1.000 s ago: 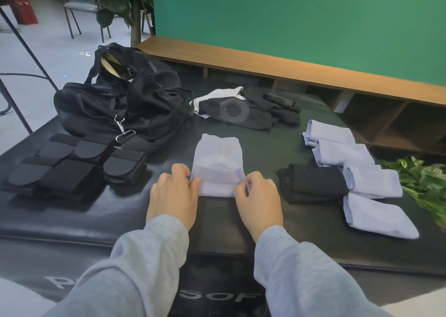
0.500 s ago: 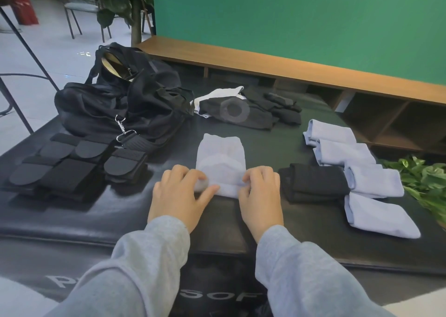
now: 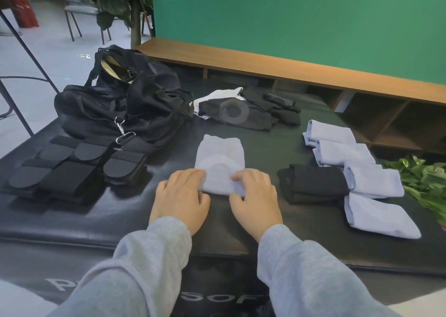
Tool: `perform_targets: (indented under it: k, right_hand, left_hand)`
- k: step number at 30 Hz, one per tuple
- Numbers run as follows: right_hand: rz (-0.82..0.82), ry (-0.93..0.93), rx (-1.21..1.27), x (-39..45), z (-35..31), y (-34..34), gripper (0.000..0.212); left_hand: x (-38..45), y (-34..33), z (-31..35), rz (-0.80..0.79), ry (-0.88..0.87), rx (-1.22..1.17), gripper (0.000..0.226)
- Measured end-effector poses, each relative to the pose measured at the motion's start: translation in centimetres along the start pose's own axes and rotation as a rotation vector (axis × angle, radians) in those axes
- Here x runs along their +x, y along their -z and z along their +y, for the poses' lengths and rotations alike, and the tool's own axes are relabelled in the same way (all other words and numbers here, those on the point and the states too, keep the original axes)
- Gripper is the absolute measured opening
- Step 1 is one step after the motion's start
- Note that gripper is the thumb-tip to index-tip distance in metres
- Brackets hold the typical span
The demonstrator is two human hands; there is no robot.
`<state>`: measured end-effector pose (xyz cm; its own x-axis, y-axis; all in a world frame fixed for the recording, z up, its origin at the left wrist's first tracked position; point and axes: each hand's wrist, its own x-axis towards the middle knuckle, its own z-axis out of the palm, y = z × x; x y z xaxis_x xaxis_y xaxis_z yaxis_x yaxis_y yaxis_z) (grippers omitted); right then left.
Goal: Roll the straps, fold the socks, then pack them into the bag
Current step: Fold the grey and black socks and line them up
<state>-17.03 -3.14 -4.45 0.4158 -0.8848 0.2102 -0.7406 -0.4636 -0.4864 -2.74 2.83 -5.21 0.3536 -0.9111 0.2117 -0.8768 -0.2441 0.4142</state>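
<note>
Head view shows us both palms down on the black mat; our left hand and right hand curl their fingers around the near, rolled end of the pale blue sock, gripping it from either side; the bag sits far left.
</note>
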Motion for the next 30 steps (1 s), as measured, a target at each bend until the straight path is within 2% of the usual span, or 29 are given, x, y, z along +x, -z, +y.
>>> perform_targets:
  k: [5,12,18,30]
  right_hand:
    - [-0.025,-0.032,-0.024,0.2,-0.1,-0.1,0.038]
    - [0.026,-0.166,0.182,0.0,0.1,-0.1,0.017]
    - [0.083,-0.198,0.302,-0.3,0.0,0.0,0.014]
    - [0.067,-0.204,0.310,-0.4,-0.3,0.6,0.012]
  left_hand:
    - [0.1,-0.2,-0.3,0.025,0.017,-0.038,0.045]
    - [0.0,-0.1,-0.5,0.124,0.022,-0.163,0.018]
    - [-0.3,0.7,-0.1,0.076,0.167,-0.306,0.013]
    - [-0.2,0.7,-0.1,0.057,0.213,-0.326,0.027]
